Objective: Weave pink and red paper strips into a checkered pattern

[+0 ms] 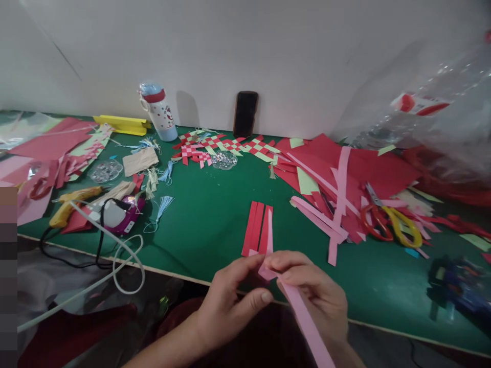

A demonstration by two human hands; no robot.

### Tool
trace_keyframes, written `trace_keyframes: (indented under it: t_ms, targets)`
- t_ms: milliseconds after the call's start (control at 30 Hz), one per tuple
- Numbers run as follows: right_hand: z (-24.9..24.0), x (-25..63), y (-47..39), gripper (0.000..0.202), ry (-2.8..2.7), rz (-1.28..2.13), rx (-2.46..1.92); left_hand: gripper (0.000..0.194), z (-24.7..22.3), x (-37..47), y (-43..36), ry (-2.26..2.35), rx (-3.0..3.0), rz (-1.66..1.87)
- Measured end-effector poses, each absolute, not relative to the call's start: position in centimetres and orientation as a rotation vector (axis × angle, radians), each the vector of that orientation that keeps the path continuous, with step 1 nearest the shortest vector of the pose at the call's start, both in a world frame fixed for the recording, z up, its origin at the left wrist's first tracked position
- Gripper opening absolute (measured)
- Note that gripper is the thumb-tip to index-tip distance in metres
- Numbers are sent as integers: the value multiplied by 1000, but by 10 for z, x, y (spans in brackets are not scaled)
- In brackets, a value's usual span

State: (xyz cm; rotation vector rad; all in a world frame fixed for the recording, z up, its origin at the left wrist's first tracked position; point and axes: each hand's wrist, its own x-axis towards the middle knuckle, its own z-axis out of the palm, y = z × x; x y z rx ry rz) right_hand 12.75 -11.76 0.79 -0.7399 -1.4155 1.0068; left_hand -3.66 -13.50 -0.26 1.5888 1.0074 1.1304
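Observation:
My right hand (312,283) pinches a long pink paper strip (303,317) between thumb and fingers. The strip runs down past the bottom edge of the view, and its upper end folds near the fingertips. Just beyond are several red paper strips (255,230) side by side, with pink paper showing among them. My left hand (236,294) has its thumb spread from the index finger, whose tip touches the pink paper by the red strips. The other left fingers are mostly hidden.
Red and pink scraps (337,189) lie to the right with scissors (391,214). Woven red-and-pink pieces (230,145) lie toward the wall, below a phone (246,112) and near a bottle (161,115). Left are a glue gun (69,202), a purple-and-white device (123,217) and loose cables (126,255).

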Motion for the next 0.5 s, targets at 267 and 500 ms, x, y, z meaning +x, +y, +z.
trace_keyframes:
  t_ms: [267, 500]
  targets:
    - [5, 125, -126, 18, -1402, 1088, -772, 23, -10, -31, -138, 1041, 1338, 1124]
    - [10, 131, -104, 8, -1522, 887, -953, 19, -6, -57, -121, 1355, 1653, 1287]
